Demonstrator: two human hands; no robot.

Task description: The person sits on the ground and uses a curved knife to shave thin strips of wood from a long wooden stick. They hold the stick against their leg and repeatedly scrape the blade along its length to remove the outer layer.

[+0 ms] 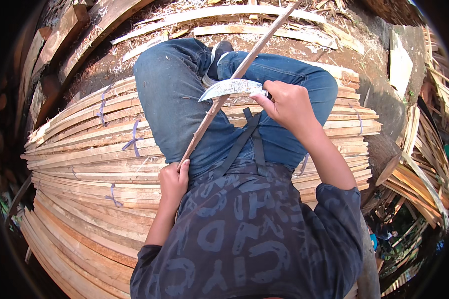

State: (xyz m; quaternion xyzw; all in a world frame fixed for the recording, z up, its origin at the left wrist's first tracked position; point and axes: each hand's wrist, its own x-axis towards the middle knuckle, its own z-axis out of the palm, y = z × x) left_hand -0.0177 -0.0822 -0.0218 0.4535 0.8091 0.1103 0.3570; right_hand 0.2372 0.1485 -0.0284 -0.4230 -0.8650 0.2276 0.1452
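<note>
A long thin wooden stick [252, 56] slants across my lap, from beside my left hip up past my legs to the top edge. My left hand [173, 180] is closed round its lower end, thumb lying along the wood. In my right hand [287, 104] is a knife with a curved, speckled blade [229, 88]; the fingers hide its handle. The blade lies across the stick between my knees, its tip pointing left. Whether the edge bites into the wood, I cannot tell.
I sit on bundled wooden strips [85, 174], several tied with purple cord [133, 139]. Wood shavings and long pale slats [264, 31] lie on the ground ahead. Dark timber beams [65, 45] stand at the far left. To the right are a log [384, 162] and piled offcuts [419, 184].
</note>
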